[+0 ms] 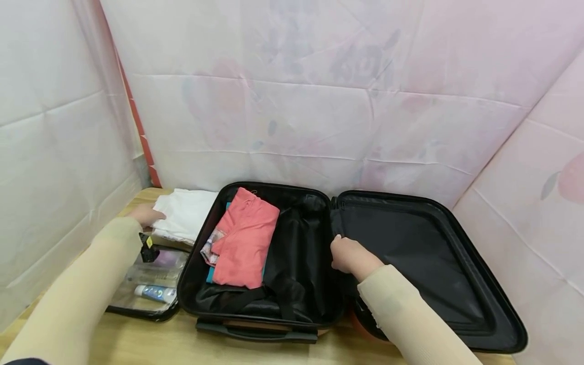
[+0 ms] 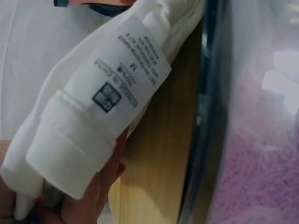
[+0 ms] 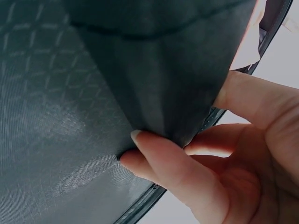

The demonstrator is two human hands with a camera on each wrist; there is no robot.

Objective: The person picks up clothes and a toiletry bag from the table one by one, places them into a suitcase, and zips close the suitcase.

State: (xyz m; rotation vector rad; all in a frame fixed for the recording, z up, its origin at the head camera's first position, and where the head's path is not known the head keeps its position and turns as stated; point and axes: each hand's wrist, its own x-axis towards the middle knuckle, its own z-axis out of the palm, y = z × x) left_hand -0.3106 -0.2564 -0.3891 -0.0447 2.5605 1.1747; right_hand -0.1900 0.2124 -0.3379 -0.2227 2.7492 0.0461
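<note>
At the left, my left hand (image 1: 147,215) grips the near left edge of a folded white garment (image 1: 188,210). Its care label (image 2: 126,70) shows in the left wrist view, with the cuff-like white cloth bunched at my fingers. An open black suitcase (image 1: 303,238) lies in the middle. My right hand (image 1: 353,256) is at the hinge side, pinching a dark lining flap (image 3: 159,84) between thumb and fingers. A folded coral-pink garment (image 1: 246,238) lies in the suitcase's left part, over a patterned cloth (image 1: 211,248) and something teal that is mostly covered.
A clear toiletry bag with black trim (image 1: 155,315) lies left of the suitcase, with a blue-and-white tube (image 1: 156,293) inside. The suitcase's open lid (image 1: 410,243) spreads to the right. Hanging sheets (image 1: 319,116) enclose the wooden table (image 1: 159,344) on the back and sides.
</note>
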